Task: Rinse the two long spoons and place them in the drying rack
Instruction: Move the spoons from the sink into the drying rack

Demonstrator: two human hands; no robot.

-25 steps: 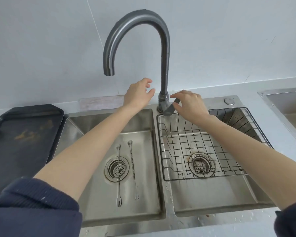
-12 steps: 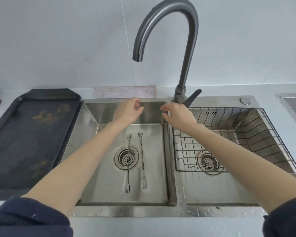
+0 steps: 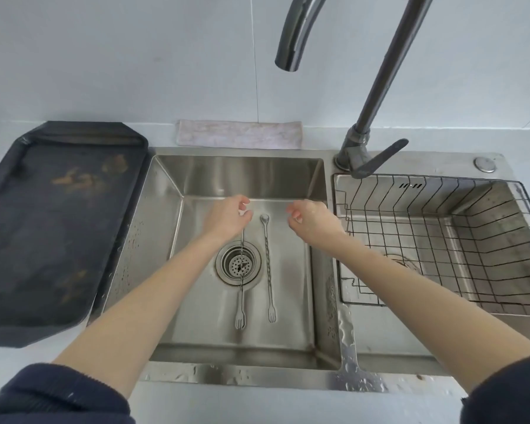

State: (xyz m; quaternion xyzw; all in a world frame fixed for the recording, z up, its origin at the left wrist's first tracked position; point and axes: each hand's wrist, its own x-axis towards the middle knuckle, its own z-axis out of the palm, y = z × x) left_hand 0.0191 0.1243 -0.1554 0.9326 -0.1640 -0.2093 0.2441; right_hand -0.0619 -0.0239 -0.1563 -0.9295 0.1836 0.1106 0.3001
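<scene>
Left hand (image 3: 227, 217), mid-frame, hangs over the far end of the left basin (image 3: 172, 228); fingers loosely curled, holding nothing. It covers the top of the left spoon (image 3: 242, 283), so whether it touches it I cannot tell. Right hand (image 3: 311, 220), just right of centre, likewise loosely curled and empty, over the basin's right side.

Both spoons lie flat on the basin floor, side by side, bowls toward the top of the frame, forked ends toward the bottom. Left spoon crosses the drain (image 3: 238, 264). Right spoon (image 3: 267, 264) lies just right of the drain, bowl showing between the two hands.

Rack (image 3: 441, 240), wire, sits in the right basin at right of frame. Right forearm passes over its near left corner.

Faucet (image 3: 377, 87) rises at upper right, spout over the left basin, no stream visible. Dark tray (image 3: 43, 224) at left. Cloth (image 3: 239, 133) lies against the wall at top centre. Water beads on the sink's front rim.
</scene>
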